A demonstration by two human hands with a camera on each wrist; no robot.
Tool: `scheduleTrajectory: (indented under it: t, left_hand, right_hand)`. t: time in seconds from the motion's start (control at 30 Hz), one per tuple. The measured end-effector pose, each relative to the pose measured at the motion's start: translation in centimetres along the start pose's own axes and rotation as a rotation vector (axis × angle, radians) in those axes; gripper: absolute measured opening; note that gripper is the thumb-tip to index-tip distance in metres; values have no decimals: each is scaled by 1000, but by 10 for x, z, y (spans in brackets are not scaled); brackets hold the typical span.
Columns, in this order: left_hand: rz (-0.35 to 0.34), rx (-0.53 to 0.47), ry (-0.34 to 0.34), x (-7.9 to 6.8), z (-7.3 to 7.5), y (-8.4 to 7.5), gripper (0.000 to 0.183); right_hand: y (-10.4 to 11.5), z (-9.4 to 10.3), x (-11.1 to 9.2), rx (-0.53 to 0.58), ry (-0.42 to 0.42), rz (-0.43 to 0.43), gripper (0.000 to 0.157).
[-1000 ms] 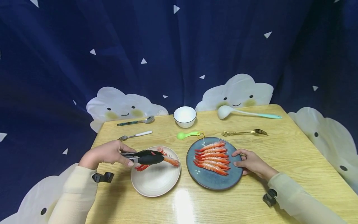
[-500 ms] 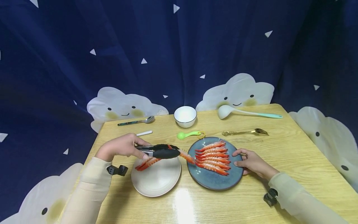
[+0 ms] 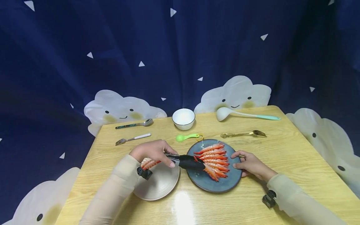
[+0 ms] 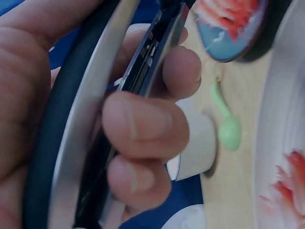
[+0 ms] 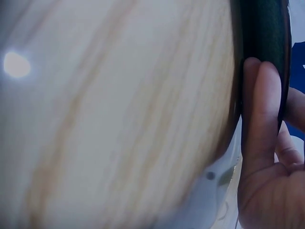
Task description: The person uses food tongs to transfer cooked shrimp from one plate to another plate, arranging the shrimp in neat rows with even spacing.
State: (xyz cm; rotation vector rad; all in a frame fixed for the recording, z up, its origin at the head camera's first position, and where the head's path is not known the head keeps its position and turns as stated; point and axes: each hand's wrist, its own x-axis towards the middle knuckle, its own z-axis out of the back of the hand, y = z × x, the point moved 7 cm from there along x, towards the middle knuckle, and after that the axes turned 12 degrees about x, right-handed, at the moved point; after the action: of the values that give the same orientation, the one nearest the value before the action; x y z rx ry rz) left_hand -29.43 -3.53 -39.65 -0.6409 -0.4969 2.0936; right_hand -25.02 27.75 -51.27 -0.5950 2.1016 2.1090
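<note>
My left hand (image 3: 153,151) grips black-tipped metal tongs (image 3: 185,162), fingers curled round the tongs' arms (image 4: 143,71). The tong tips reach over the blue plate (image 3: 222,186), and a red shrimp (image 3: 211,172) sticks out from them at the near end of a row of several shrimp (image 3: 213,154). Behind that hand, one more shrimp (image 3: 149,163) lies on the white plate (image 3: 157,186), whose rim (image 4: 281,114) also shows in the left wrist view. My right hand (image 3: 248,164) touches the blue plate's right rim (image 5: 264,28), one finger (image 5: 261,124) lying straight along it.
On the wooden table (image 3: 281,156) stand a small white bowl (image 3: 183,118), a green measuring spoon (image 3: 187,137), a gold fork (image 3: 243,134), a white ladle (image 3: 244,114), a white-handled fork (image 3: 132,139) and a spoon (image 3: 133,124). A dark blue curtain hangs behind.
My left hand carried the tongs and a shrimp rightward, from above the white plate to over the blue plate. The right hand stayed at the blue plate's rim.
</note>
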Motion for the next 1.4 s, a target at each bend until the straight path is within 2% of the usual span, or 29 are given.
scheduleTrajectory:
  t: [0.13, 0.2, 0.57, 0.67, 0.73, 0.87, 1.07, 1.17, 1.3, 1.4]
  left_hand:
    - [2, 40, 42, 3, -8, 3, 43]
    - [25, 78, 61, 4, -9, 4, 44]
    - [177, 389, 114, 19, 0, -14, 52]
    - [227, 473, 121, 19, 3, -17, 55]
    - [237, 501, 113, 18, 6, -17, 56]
    - [214, 481, 98, 17, 8, -16, 54]
    - [188, 336, 197, 22, -3, -14, 43]
    - [230, 366, 213, 23, -2, -12, 55]
    - [278, 427, 179, 19, 8, -12, 74]
    - [266, 441, 126, 17, 18, -16, 71]
  right_hand:
    - [2, -2, 1, 8, 10, -2, 43]
    - [3, -1, 1, 3, 8, 0, 43]
    - [-2, 0, 0, 17, 4, -11, 42]
    - [-4, -2, 0, 42, 19, -16, 42]
    - [-5, -3, 0, 49, 24, -15, 43]
    - [-3, -1, -1, 28, 10, -10, 43]
    - [0, 0, 0, 33, 9, -7, 42]
    - [0, -2, 1, 38, 21, -3, 41]
    - [-1, -3, 2, 43, 28, 1, 42]
    - [-1, -2, 2, 50, 19, -2, 42]
